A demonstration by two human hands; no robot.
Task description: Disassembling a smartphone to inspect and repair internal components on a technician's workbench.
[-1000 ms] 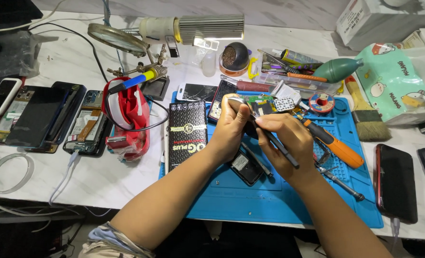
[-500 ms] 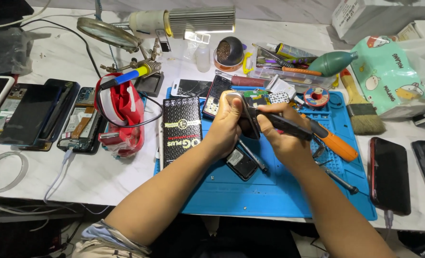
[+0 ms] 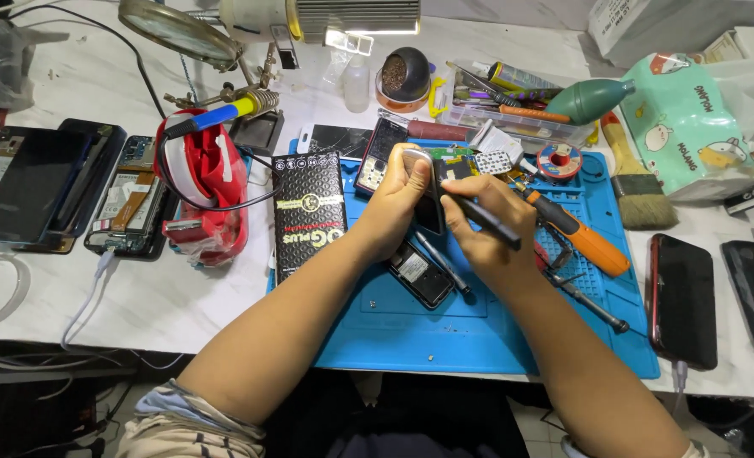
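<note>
While gripped, phone (image 3: 432, 199) above blue mat (image 3: 445, 335).

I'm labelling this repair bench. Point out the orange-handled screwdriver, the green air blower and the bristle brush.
orange-handled screwdriver (image 3: 582, 240), head view, middle of its orange handle.
green air blower (image 3: 599, 100), head view, its rubber bulb.
bristle brush (image 3: 646, 203), head view, its pale bristles.

The blue mat (image 3: 479, 339) at the centre of the frame looked rubbery and matt. On it, the black box (image 3: 309, 214) was printed card with a faint sheen. The screwdriver (image 3: 576, 237) right of centre had a smooth orange plastic handle. At far right, the red-edged phone (image 3: 682, 301) showed glossy black glass, and the brush (image 3: 636, 182) had a wooden handle with coarse bristles.
</note>
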